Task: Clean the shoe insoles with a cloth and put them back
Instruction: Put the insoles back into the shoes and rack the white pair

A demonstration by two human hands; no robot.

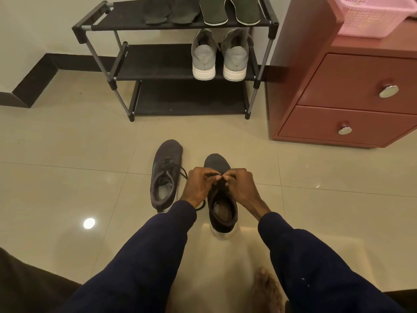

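Left hand and right hand pinch the laces of a dark shoe on the floor with curled fingers, while its mate beside it holds a grey insole and the rack holds grey sneakers.

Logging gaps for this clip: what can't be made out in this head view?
Head view:
- Laces of the near shoe: covered by the left hand and right hand.
- Its insole: inside too dark to judge.
- Toes of green shoes: cut by top edge.
- Contents of pink basket: cut by frame corner.
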